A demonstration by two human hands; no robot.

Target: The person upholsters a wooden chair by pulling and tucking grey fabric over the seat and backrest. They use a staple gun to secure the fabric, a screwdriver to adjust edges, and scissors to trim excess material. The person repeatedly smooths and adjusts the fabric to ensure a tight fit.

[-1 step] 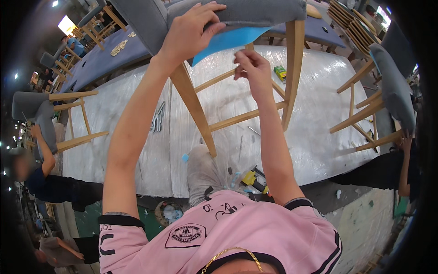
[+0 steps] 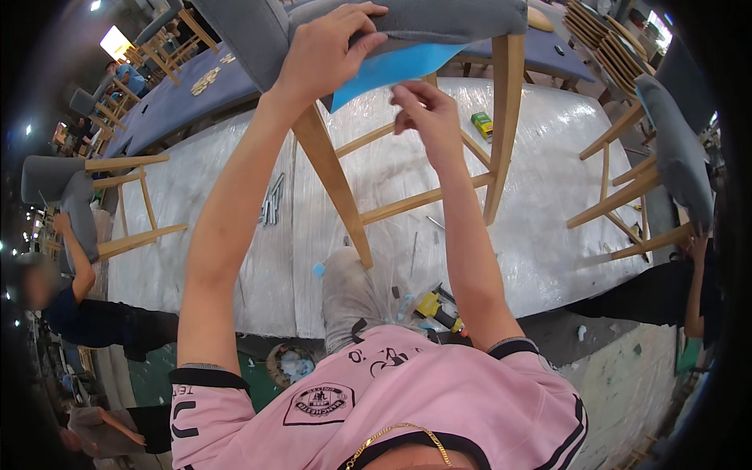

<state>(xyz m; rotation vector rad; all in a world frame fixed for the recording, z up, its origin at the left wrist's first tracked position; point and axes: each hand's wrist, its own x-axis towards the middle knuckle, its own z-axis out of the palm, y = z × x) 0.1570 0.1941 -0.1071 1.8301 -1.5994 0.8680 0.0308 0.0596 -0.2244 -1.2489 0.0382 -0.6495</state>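
Blue sheet [image 2: 392, 69] edge pinched by right hand [image 2: 423, 117].

I count three grey-cushioned wooden chairs: one chair [image 2: 407, 117] at top centre under my two hands, my left hand [image 2: 325, 51] and my right hand [image 2: 423, 113], one chair [image 2: 86, 204] at the left edge and one chair [image 2: 658, 172] at the right edge. There is one blue sheet [image 2: 392, 70] at top centre, one yellow power tool [image 2: 439, 309] just below centre and one small green box [image 2: 482, 124] right of centre near the top. Two other people show, one person [image 2: 86, 313] at lower left and one person [image 2: 666, 294] at right.
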